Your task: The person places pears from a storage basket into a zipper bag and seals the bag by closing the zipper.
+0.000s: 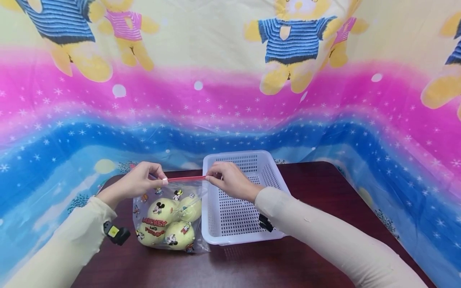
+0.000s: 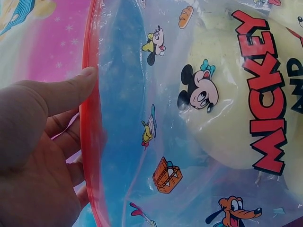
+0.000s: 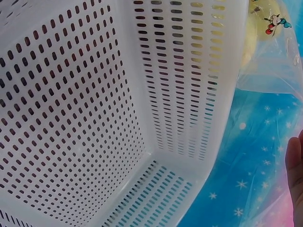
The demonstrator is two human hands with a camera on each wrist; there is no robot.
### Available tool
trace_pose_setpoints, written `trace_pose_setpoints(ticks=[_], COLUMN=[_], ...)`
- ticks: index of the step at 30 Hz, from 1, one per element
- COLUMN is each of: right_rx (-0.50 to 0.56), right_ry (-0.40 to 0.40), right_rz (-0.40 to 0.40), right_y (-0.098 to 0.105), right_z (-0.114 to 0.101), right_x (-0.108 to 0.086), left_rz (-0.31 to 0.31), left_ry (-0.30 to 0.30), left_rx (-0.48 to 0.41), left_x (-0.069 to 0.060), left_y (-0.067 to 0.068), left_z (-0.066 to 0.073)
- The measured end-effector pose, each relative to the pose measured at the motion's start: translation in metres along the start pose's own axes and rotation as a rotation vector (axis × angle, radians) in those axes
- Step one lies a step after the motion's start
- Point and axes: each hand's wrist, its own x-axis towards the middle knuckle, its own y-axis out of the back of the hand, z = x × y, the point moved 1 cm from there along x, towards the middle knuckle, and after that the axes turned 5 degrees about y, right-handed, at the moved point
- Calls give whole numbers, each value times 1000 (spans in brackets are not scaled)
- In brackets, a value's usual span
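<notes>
A clear zip bag (image 1: 169, 228) printed with cartoon figures and red lettering holds several round pale yellow-green balls (image 1: 180, 235); what kind they are I cannot tell. Along its top runs a red zip strip (image 1: 185, 179). My left hand (image 1: 142, 179) pinches the strip's left end, thumb in front and fingers behind, as the left wrist view (image 2: 47, 137) also shows. At the other end my right hand (image 1: 230, 180) pinches the strip between thumb and fingers, above the basket's left rim. Only that hand's edge (image 3: 295, 175) shows in the right wrist view.
Right of the bag, a white perforated plastic basket (image 1: 230, 239) stands on the dark red-brown table (image 1: 309, 260), with nothing visible inside. Behind the table hangs a colourful cloth (image 1: 223, 100) with bears and snowflakes. A small black device sits at each wrist.
</notes>
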Motion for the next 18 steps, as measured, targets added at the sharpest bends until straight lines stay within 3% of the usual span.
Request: trace_pose_setpoints(ticks=[8, 18], right_rx=[8, 3], right_ry=[-2, -3], right_rz=[11, 17], right_y=[-1, -1], right_z=[1, 4], right_x=[-1, -1], left_rz=[10, 35], left_ry=[3, -8], left_rx=[-13, 38], left_x=[-2, -2], left_y=[0, 2], left_z=[0, -4])
